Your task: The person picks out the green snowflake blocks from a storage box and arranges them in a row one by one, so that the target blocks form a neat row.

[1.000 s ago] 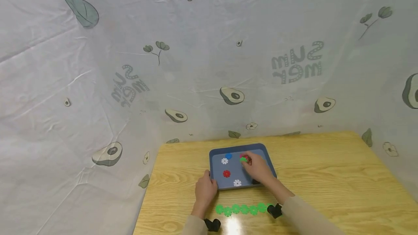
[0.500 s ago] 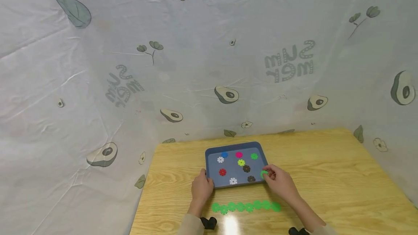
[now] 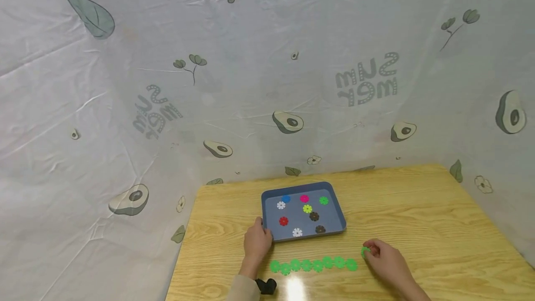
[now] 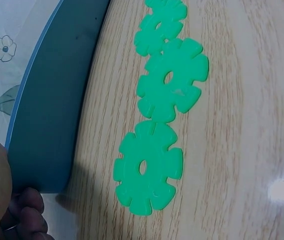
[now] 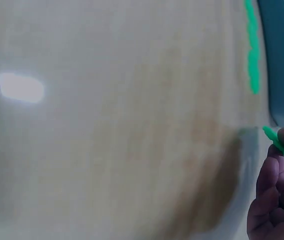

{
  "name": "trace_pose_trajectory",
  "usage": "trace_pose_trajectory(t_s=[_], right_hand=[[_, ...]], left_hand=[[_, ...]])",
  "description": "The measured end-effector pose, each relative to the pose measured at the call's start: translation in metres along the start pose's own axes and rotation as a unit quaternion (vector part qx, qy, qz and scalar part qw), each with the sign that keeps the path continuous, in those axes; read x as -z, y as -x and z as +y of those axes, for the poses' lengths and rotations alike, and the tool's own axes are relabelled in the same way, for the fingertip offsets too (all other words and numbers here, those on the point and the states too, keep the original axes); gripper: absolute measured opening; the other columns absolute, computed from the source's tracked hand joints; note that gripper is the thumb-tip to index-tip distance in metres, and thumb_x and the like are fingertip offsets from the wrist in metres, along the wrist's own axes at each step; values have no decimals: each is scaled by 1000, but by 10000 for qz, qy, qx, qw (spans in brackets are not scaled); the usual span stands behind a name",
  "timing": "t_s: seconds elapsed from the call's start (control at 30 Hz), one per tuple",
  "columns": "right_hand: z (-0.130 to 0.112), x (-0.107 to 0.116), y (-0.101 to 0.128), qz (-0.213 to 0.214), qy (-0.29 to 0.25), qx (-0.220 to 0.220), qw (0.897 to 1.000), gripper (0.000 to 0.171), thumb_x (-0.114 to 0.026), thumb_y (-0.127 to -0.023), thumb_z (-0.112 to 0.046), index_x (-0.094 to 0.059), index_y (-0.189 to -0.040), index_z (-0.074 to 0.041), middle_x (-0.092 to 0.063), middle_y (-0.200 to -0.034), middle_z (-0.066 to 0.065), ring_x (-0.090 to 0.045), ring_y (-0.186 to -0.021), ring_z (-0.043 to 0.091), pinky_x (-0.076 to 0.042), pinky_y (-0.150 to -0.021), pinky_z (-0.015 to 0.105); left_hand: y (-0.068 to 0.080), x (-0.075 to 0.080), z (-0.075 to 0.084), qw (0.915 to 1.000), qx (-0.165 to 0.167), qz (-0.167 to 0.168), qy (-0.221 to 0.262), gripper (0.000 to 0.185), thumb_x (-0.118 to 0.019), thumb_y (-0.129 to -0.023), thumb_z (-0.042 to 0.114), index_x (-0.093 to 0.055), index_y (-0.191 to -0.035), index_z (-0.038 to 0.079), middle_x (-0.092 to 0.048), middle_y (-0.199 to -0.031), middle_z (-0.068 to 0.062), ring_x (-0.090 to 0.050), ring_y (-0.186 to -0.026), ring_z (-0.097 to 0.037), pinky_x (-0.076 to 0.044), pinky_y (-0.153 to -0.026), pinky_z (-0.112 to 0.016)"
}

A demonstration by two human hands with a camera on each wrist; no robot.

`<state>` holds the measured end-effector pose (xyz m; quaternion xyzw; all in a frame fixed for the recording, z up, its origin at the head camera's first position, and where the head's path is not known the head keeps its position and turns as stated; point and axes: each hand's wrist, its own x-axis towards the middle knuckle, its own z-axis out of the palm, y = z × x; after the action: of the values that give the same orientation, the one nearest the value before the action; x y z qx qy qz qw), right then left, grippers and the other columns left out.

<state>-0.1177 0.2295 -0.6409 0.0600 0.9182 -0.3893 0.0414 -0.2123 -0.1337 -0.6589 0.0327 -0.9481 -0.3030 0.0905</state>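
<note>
My left hand [image 3: 257, 244] grips the front left corner of a blue-grey tray [image 3: 334, 219]. In the left wrist view its thumb and curled fingers are at the corner of the tray wall [image 4: 57, 100]. My right hand [image 3: 388, 264] pinches a green notched plastic disc [image 3: 365, 251] between thumb and fingers, above the table to the right of a row. That row of several linked green discs [image 3: 307, 265] lies in front of the tray. The right wrist view shows the pinched disc [image 5: 276, 141] tilted, apart from the row's near end [image 5: 254, 85].
Inside the tray lie loose discs: red [image 3: 283, 221], yellow [image 3: 307, 208], pink [image 3: 304, 198], blue [image 3: 286, 199], a green one [image 3: 323, 200], plus white and dark brown ones. A printed curtain [image 3: 251, 82] hangs behind the wooden table [image 3: 418, 217].
My right hand has taken a green disc out of the tray and carried it over the right rim, toward the row's right end. My left hand stays at the tray's corner.
</note>
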Motion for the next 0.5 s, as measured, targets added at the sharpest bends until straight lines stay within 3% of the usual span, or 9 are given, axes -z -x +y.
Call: trace_pose_trajectory(t_s=[0.27,0.5], right_hand=[[6,-7,13,-201,98,-256,9994,21,-68,-97,-19,-73,-110,-2,-64,-90,-2,-58,-80,14,-49,-71,32],[5,-13,17,-123,462,-76,9988,20,-72,-94,-20,-75,-108,-6,-63,-93,0,-58,-86,17,-50,-75,41]], left_hand=[[1,1,1,10000,8,44,-28,22,-68,-87,6,-65,-109,0,-68,-79,-19,-66,-64,-37,-49,-54,-49],[1,0,0,10000,-6,10,21,21,-68,-87,6,-65,-107,0,-68,-79,-18,-66,-64,-37,-49,-54,-49]])
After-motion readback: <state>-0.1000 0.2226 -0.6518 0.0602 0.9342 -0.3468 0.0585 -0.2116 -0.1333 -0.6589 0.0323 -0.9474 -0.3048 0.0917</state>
